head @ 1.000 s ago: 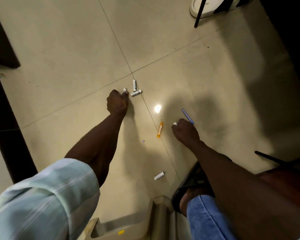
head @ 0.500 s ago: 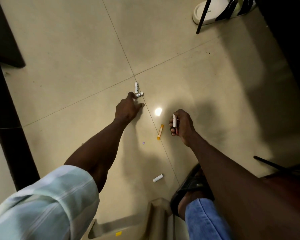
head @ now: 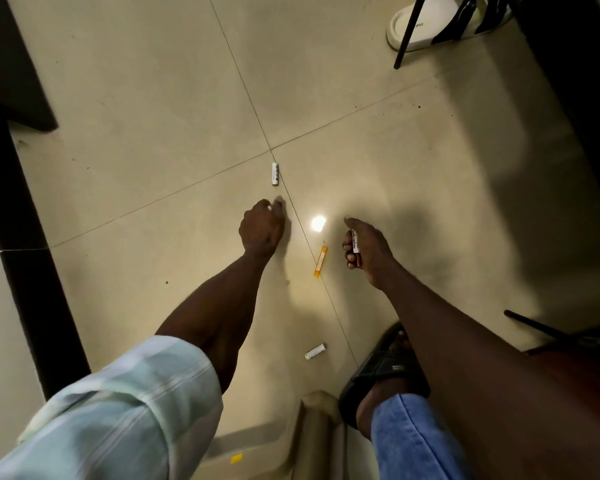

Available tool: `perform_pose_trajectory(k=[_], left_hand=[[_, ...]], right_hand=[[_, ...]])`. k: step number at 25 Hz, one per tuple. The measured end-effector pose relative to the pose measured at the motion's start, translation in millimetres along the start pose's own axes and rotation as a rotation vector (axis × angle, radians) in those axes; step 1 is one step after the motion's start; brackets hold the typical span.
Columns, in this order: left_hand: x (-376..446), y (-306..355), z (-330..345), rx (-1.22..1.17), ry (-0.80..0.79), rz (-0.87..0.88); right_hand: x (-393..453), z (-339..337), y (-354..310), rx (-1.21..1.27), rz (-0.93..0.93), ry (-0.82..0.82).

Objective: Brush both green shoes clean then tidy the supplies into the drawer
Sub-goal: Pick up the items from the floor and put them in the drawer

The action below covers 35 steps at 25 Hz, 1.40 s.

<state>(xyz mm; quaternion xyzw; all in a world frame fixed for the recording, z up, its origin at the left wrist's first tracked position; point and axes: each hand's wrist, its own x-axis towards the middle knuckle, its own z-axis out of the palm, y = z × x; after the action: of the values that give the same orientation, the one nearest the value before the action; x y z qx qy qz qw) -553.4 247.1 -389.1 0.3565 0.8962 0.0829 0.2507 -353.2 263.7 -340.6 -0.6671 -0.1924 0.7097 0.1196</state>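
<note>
No green shoes or brush are in view. My left hand (head: 260, 226) is a fist pressed to the tiled floor, with a small white end showing at its top, seemingly a white battery. My right hand (head: 368, 251) hovers just above the floor, closed on a white labelled battery (head: 355, 241) with a brown piece beside it. One white battery (head: 274, 173) lies on the tile joint just beyond my left hand. An orange stick (head: 320, 261) lies between my hands. Another white battery (head: 315, 351) lies nearer to me.
A beige plastic drawer unit (head: 312, 427) stands at the bottom edge beside my sandalled foot (head: 381, 372). A white slipper (head: 426, 29) and black chair legs (head: 407, 32) are at the top right. Dark furniture (head: 21, 237) runs along the left.
My left hand closed over one of the two batteries by the tile joint, leaving one there. My right hand lifted off the floor and turned, now showing the labelled battery in its grip.
</note>
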Motion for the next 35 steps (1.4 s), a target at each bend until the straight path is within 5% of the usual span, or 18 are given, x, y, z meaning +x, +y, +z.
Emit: perform_pose_trajectory(k=[3,10,17,22,26,29,33,35], left_hand=[[1.3,-32.8,-4.9,-0.477,0.053,-0.361],[19.5,-35.8,-19.0,-0.126,-0.209,-0.293],[17.9,-7.3,-22.4,-0.86,-0.294,-0.393],[50.1,20.5,-15.1,-0.457,-0.104,-0.226],[71.0,35.4,-10.5,0.011,-0.179,-0.115],[52.7,43.2,-22.8,-0.171,-0.271,-0.113],[-30.1,66.0,-40.2,-0.329,-0.764,0.024],[-60.8,71.0,-40.9,-0.383,-0.807,0.07]], right_hand=[[-1.2,-0.3,1.1,0.003,0.008,-0.007],[-5.9,4.0,0.9,0.006,0.029,-0.018],[-3.3,5.9,3.9,0.016,0.042,-0.02],[-3.4,1.2,4.9,0.098,0.056,-0.03],[0.6,-4.3,8.4,0.236,0.134,-0.136],[4.5,-7.4,2.6,0.358,0.144,-0.157],[5.4,-9.2,-10.2,0.505,0.118,-0.125],[6.3,-10.7,-13.6,0.551,0.124,-0.133]])
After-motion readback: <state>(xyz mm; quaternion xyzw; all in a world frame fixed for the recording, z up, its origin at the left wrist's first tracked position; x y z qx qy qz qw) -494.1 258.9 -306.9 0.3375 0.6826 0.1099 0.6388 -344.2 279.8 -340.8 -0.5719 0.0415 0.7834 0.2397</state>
